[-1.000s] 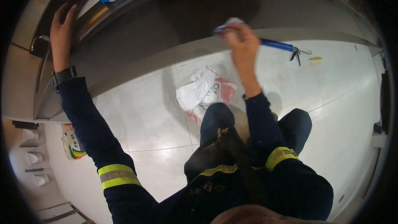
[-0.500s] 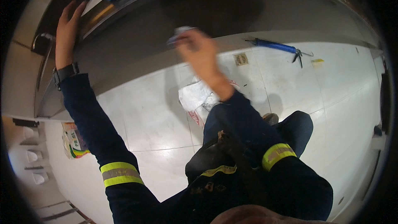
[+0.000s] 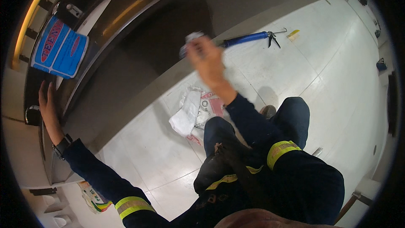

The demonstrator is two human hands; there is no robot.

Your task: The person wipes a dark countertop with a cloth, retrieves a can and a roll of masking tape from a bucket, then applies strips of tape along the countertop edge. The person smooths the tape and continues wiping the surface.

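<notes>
Head view shows the right hand (image 3: 206, 61) clenched round a pale crumpled rag (image 3: 190, 41) against the dark curved panel (image 3: 177, 21), the left hand (image 3: 49, 109) spread flat on the worktop (image 3: 84, 80) edge; wiping should go best with firm overlapping strokes and that brace kept.

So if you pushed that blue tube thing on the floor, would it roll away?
Probably not far. The blue caulking gun has a metal handle and trigger sticking out at one end, which would likely stop it turning over. It looks stiff and straight, so it should slide rather than bend. The glossy floor tiles may let it skid easily.
</notes>
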